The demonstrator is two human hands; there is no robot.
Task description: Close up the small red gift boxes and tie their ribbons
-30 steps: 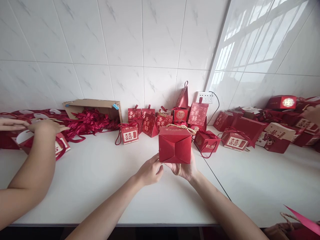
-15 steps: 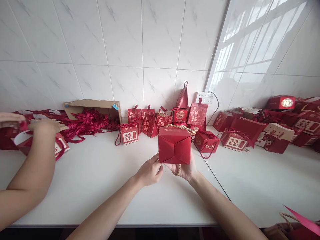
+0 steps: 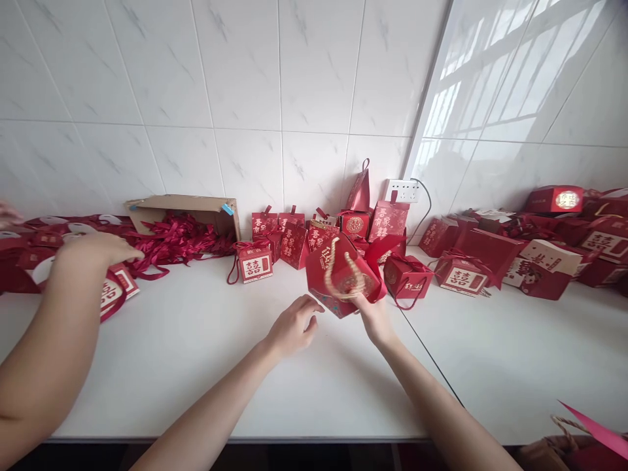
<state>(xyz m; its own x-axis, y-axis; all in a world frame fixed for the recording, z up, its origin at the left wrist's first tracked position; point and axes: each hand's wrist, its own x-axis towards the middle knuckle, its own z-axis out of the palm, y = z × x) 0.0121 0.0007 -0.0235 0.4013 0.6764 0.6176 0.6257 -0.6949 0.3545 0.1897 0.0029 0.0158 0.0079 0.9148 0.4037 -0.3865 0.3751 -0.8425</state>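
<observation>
A red gift box with a twisted gold rope handle and a red ribbon is tilted in the air above the table. My right hand grips it at its right side; the fingertips are partly hidden and blurred. At the box's lower left, my left hand has loosely bent fingers with the thumb apart and nothing in them. Its fingertips are close to the box's lower edge; whether they touch, I cannot tell.
Behind stand several small red boxes and a power strip. A cardboard box spills red ribbons. On the left, a co-worker's arm reaches over a red box. More red boxes are piled at right.
The gift box has turned from showing its folded base to its printed side, with handle and ribbon swinging out. My left hand has come slightly away. The co-worker's hands have shifted.
</observation>
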